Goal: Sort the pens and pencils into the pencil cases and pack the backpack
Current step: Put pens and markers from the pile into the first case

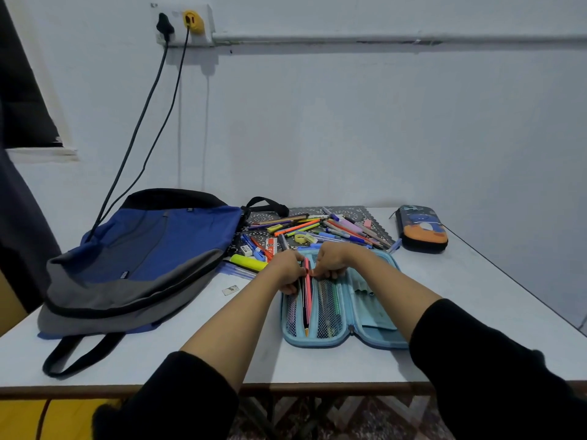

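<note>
A light blue pencil case (355,339) lies open on the table in front of me, mesh pockets showing. A pink pencil and a dark pencil (306,300) lie along its left half. My left hand (287,271) grips the pencils' upper part at the case's left side. Beside it, my right hand (332,260) pinches near the pencils' top end. Beyond the case, a pile of pens and pencils (317,230) lies on a patterned mat. A blue and grey backpack (143,258) lies flat at the left. At the far right sits a closed dark pencil case (421,228).
A yellow highlighter (247,262), an eraser (246,249) and a tape roll (301,239) lie by the pile. Two cables hang from a wall socket (182,25) down behind the backpack. The table's front edge (286,387) is near me, its right edge runs diagonally.
</note>
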